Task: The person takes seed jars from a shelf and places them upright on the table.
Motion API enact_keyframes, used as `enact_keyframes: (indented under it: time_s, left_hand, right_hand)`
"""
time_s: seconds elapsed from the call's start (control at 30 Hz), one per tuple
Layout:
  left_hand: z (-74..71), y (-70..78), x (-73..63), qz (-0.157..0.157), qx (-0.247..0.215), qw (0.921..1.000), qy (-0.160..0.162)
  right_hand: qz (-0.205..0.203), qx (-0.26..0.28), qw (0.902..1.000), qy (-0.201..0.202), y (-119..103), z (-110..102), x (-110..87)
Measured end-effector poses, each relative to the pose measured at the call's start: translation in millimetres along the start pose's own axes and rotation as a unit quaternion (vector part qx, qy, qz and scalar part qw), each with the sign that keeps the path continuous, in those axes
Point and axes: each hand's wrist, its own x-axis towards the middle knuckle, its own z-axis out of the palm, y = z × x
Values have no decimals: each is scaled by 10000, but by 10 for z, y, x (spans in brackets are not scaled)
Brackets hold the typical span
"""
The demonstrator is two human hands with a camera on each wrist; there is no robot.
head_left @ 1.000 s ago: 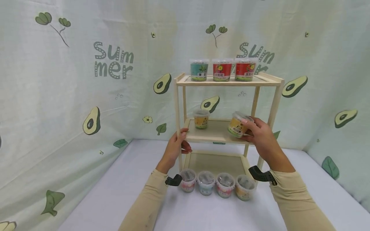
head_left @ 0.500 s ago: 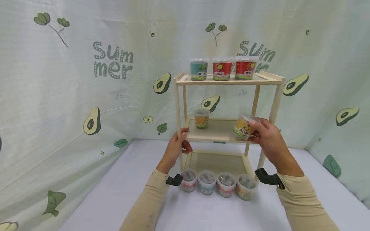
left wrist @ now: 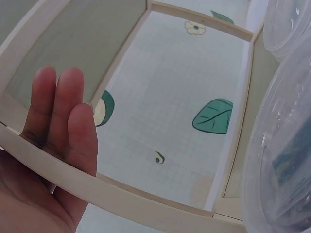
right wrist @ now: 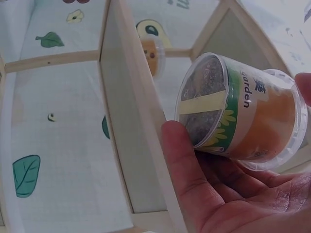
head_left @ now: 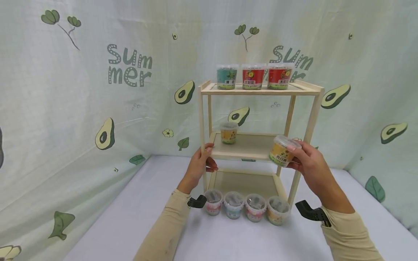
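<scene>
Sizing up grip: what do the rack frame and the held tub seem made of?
Rack frame: probably pale wood, matte, given its tan, squared rails. Held tub: likely clear, glossy plastic; dark contents show through, and highlights line its edges.

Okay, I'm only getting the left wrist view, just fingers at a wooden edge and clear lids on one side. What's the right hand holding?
Observer: The right hand holds a tilted yellow cup.

Operator: Is anything standing on the middle shelf?

Observer: Yes, the head view shows another yellow cup near its left end.

Operator: And what's on the top shelf?

Observer: Three cups in a row: one teal cup on the left, then two red cups.
</scene>
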Motion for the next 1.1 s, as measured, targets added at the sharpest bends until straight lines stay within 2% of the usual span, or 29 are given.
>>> enact_keyframes:
  time_s: [0.27,0.63,0.9,1.1]
  left_hand:
    - [14,-35,24,-31,-5,10000,71]
    - [-5,-30,30,-11,-9,10000,46]
    - [-41,-92,8,-190,7,9998,17]
    - [-27,-60,33,-57,47,10000,13]
  right_hand:
    - [-59,-436,9990,32,28,-90,-129]
    - [-307,-1172,9923,-243,109,-260,-293]
    - [46,-1477,9884,-344,220,-351,-391]
    - [97,-1727,9845,-304,282,-454,-424]
